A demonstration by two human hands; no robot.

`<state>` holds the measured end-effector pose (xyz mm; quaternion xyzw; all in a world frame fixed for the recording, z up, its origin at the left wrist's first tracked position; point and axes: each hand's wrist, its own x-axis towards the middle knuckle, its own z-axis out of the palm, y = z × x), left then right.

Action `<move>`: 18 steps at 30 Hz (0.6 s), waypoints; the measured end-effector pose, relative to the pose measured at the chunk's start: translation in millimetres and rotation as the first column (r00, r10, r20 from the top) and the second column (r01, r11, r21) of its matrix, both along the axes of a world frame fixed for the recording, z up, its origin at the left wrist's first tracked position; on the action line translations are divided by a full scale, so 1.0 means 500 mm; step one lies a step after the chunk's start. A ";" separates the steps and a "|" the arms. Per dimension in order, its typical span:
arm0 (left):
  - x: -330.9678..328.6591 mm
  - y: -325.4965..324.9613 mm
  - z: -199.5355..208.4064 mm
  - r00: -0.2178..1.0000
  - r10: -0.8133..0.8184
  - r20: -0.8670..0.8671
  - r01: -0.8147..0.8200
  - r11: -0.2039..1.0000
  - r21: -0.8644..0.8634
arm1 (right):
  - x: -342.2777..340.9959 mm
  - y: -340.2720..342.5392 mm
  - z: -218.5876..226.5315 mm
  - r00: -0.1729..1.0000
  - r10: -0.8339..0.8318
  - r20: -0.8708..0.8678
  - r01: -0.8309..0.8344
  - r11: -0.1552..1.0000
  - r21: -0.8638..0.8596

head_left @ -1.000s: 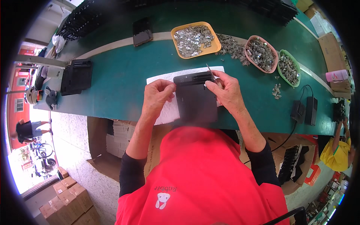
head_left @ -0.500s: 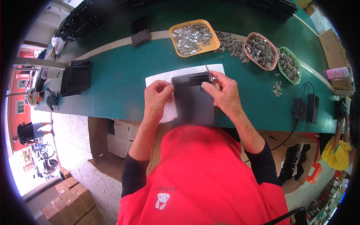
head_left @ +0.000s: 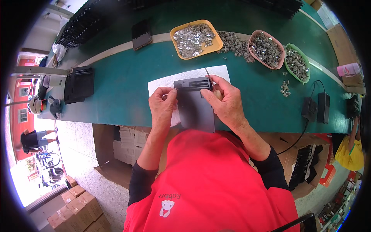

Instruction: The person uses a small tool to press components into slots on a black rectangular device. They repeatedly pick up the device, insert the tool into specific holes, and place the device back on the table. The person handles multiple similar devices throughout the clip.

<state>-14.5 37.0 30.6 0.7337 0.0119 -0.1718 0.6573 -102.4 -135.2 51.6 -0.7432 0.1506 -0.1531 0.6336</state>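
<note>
A flat black plastic housing (head_left: 196, 112) with a slotted compartment along its far end lies in front of me, its near edge close to my body. Beneath it is a white cloth-like pad (head_left: 162, 82). My left hand (head_left: 160, 110) is closed, thumb and forefinger pinched at the housing's far left edge; anything small between them is hidden. With closed fingers, my right hand (head_left: 230, 106) holds a thin pointed tool (head_left: 208, 73), its metal tip angled up and away. The right thumb presses on the housing just below the slots.
Small metal pieces fill a yellow tray (head_left: 216, 47), a pink tray (head_left: 283, 63) and a green tray (head_left: 308, 75), with loose ones (head_left: 235, 45) between. Black housings (head_left: 80, 87) lie at left. Adapters (head_left: 324, 104) with a cable sit right. People stand at both far sides.
The right thumb has shifted slightly left along the slots, and the tool has moved left with that hand. The left hand stays at the housing's edge. The whole view has shifted a little.
</note>
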 end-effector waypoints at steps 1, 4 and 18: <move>-0.001 0.001 -0.002 1.000 0.002 0.006 -0.002 1.000 0.008 | -0.001 0.001 0.000 1.000 -0.001 -0.005 0.001 1.000 -0.017; -0.003 0.001 -0.003 1.000 -0.002 0.022 0.002 1.000 0.031 | -0.004 0.004 0.000 1.000 -0.008 0.027 0.009 0.998 -0.056; -0.046 -0.031 -0.017 0.947 0.077 0.311 -0.157 0.958 0.239 | -0.023 0.029 0.017 0.988 -0.001 0.152 0.032 0.978 -0.204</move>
